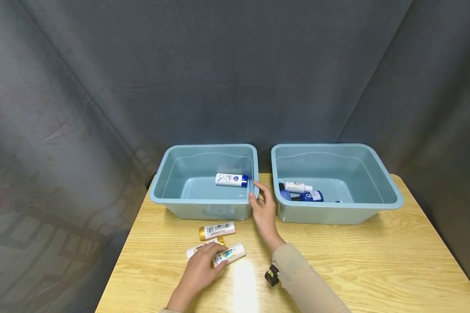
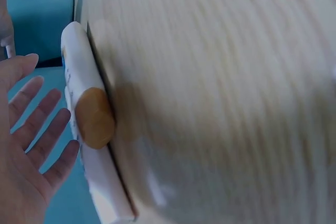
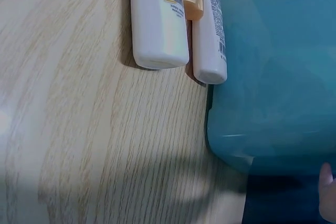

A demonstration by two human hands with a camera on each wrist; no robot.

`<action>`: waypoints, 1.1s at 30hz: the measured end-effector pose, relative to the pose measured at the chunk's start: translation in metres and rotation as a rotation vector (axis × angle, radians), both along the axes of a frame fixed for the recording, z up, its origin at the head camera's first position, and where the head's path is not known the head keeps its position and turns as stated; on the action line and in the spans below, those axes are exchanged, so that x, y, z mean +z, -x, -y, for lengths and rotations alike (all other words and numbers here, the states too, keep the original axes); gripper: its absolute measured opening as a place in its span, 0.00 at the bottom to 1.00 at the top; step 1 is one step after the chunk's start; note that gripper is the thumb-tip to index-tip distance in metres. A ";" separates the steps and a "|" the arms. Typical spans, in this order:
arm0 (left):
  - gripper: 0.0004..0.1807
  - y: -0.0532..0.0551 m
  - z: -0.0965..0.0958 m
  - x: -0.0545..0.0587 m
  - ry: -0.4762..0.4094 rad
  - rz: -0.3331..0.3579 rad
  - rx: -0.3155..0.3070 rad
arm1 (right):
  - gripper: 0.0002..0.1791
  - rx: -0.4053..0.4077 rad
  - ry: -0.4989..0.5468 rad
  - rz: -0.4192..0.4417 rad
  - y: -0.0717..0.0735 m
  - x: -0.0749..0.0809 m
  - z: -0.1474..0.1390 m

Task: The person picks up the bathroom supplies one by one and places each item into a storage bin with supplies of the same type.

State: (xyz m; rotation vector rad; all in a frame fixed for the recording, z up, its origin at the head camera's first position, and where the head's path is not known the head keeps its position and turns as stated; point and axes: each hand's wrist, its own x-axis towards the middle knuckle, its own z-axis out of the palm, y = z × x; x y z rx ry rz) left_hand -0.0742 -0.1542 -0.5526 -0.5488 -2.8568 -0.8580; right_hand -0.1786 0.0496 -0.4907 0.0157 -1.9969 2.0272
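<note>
On the table lie three white bottles. The nearest bottle [image 1: 236,251] has its left end between the thumb and fingers of my left hand [image 1: 203,265]. In the left wrist view those fingers [image 2: 39,124] are spread beside the bottles. Behind it, a second bottle [image 1: 193,251] is partly covered by the hand, its gold cap [image 1: 220,240] showing. The third bottle [image 1: 219,230] lies nearest the left bin. My right hand [image 1: 264,213] is at the right front corner of the left blue bin [image 1: 203,201], thumb and forefinger apart at its rim. Inside lies a white bottle with a blue cap [image 1: 231,180].
A second blue bin [image 1: 337,213] stands to the right, a narrow gap away. It holds a white tube [image 1: 295,187] and dark blue bottles [image 1: 312,196]. Behind both bins hangs a grey curtain [image 1: 235,78]. A black wrist device [image 1: 272,275] sits at my right sleeve.
</note>
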 end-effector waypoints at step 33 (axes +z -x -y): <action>0.29 -0.009 -0.018 -0.022 0.028 -0.053 0.030 | 0.19 -0.019 -0.014 -0.075 -0.009 0.014 0.002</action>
